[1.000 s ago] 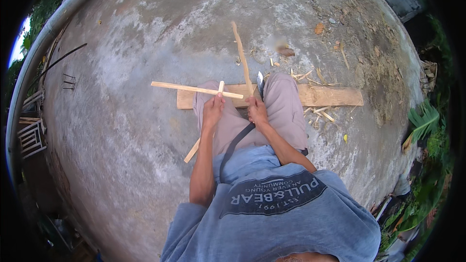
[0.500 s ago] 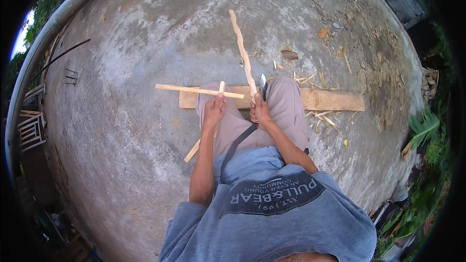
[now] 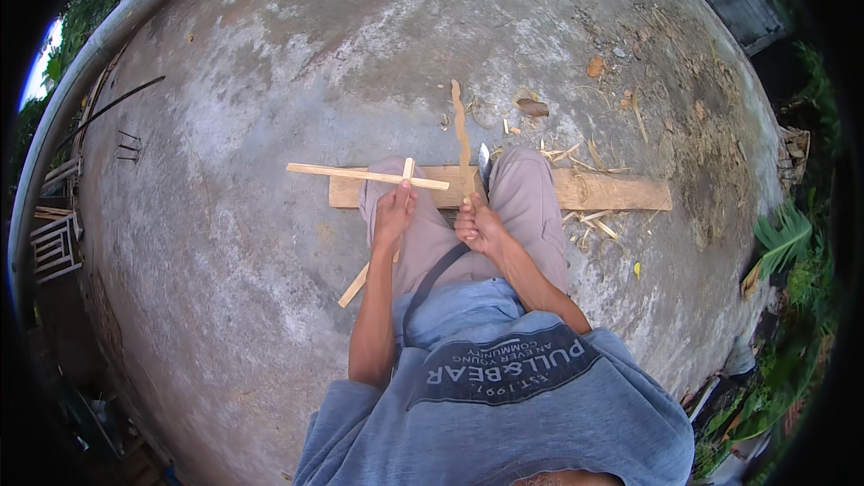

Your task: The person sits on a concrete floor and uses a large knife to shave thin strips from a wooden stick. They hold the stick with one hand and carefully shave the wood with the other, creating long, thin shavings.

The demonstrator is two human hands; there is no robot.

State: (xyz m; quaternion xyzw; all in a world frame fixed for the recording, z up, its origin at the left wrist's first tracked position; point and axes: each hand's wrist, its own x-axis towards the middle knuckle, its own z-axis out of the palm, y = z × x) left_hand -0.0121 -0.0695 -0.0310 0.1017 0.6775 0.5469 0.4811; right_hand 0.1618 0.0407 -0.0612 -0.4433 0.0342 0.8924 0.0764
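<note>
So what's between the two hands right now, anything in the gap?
Head view: between the left hand, gripping the wooden cross, and the right hand, holding the wavy strip, only the trousered lap shows, with the plank beyond.

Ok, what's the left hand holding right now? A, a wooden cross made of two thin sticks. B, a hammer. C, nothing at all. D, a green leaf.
A: the left hand grips the long stick of a wooden cross, whose short crosspiece lies level above the plank, while the right hand holds a separate wavy strip upright.
</note>
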